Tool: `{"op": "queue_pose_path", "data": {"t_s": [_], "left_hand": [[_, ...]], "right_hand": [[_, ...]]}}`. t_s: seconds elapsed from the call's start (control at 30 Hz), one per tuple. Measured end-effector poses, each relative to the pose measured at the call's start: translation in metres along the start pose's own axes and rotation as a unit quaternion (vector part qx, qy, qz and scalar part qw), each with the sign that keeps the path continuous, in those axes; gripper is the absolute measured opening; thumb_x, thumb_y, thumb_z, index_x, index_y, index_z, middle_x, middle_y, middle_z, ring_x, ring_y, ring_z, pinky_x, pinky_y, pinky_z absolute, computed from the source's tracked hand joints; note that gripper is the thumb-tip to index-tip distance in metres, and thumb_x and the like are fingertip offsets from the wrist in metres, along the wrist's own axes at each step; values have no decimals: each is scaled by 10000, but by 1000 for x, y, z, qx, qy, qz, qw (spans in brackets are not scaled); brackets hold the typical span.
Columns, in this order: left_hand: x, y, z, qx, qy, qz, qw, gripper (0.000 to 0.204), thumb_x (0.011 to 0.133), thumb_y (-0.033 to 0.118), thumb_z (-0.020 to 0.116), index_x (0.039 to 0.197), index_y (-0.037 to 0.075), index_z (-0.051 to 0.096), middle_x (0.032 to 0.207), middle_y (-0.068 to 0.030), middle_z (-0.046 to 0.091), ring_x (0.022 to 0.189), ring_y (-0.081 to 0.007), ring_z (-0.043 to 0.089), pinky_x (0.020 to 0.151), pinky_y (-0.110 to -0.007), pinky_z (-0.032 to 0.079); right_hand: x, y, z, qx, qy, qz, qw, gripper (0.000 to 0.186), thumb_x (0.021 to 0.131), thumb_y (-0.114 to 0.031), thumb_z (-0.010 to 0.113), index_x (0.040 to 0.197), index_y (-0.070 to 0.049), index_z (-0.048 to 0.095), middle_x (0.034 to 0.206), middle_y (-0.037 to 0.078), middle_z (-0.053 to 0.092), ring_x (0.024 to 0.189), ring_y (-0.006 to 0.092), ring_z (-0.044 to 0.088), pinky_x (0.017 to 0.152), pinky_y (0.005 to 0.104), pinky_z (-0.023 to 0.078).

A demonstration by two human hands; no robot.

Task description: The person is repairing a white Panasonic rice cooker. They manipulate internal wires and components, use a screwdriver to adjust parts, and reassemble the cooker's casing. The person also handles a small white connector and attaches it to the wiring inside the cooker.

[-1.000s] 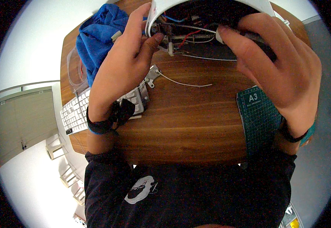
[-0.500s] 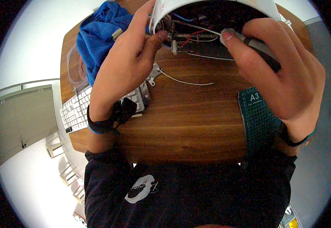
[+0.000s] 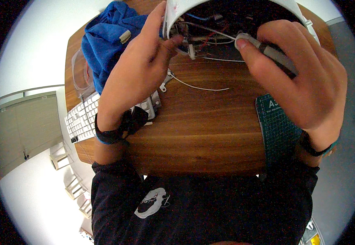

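Right hand (image 3: 314,79) grips a grey-handled screwdriver (image 3: 274,53) — left hand (image 3: 138,75) at a white housing (image 3: 175,8).

The fisheye lens is bending straight edges, and the rim is vignetting heavily to black. At left, the chairs (image 3: 53,161) are almost dissolving into white glare, while the wooden surface (image 3: 206,130) is showing much dimmer. Deep shadow is filling the inside of the white housing (image 3: 179,11), hiding detail. Coloured grain is speckling the dark shirt (image 3: 226,204), and print on the green mat (image 3: 281,130) is looking soft.
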State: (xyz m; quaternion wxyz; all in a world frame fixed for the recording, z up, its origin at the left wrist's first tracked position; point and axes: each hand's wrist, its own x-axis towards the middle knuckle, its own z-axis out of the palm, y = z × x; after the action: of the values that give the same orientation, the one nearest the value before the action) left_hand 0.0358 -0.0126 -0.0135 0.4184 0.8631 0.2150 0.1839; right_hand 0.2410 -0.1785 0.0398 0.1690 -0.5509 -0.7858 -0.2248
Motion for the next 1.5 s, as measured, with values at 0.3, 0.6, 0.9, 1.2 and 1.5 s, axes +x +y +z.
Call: {"op": "queue_pose_path", "data": {"t_s": [0.3, 0.6, 0.9, 1.2, 1.5], "left_hand": [[0, -1, 1, -26, -37, 17, 999, 736, 1033, -9, 541, 1643, -23, 128, 1606, -289, 370, 1512, -338, 361, 1224, -399, 310], [4, 3, 2, -1, -39, 84, 996, 741, 1035, -2, 558, 1647, -15, 140, 1636, -244, 341, 1530, -311, 321, 1246, -398, 273], [5, 33, 8, -70, -47, 35, 996, 729, 1055, 23, 540, 1654, -9, 125, 1661, -236, 309, 1541, -300, 304, 1249, -398, 278], [4, 8, 5, -1, -47, 73, 996, 785, 1009, -35, 571, 1651, -21, 120, 1653, -259, 305, 1547, -309, 292, 1255, -402, 268], [6, 9, 4, -2, -50, 81, 995, 789, 1006, -41, 567, 1651, -25, 113, 1656, -264, 299, 1552, -312, 279, 1265, -402, 242]], "right_hand": [[-5, 3, -5, 28, -43, 22, 998, 384, 674, -67, 823, 1040, -173, 777, 971, 35, 643, 811, 226, 676, 625, 346, 543], [-6, 6, -3, 24, -39, 3, 999, 402, 659, -74, 814, 1048, -164, 769, 971, 42, 643, 821, 228, 674, 635, 342, 551], [-6, 6, -1, 15, -29, 5, 999, 383, 669, -90, 802, 1043, -160, 753, 962, 36, 638, 807, 220, 666, 611, 342, 547], [-6, 7, -1, 7, -26, 7, 1000, 364, 680, -107, 790, 1037, -155, 737, 954, 30, 633, 792, 211, 657, 587, 342, 542], [-5, 8, -1, 4, -25, 4, 1000, 347, 691, -123, 778, 1032, -151, 720, 946, 24, 628, 778, 202, 649, 563, 342, 537]]}}
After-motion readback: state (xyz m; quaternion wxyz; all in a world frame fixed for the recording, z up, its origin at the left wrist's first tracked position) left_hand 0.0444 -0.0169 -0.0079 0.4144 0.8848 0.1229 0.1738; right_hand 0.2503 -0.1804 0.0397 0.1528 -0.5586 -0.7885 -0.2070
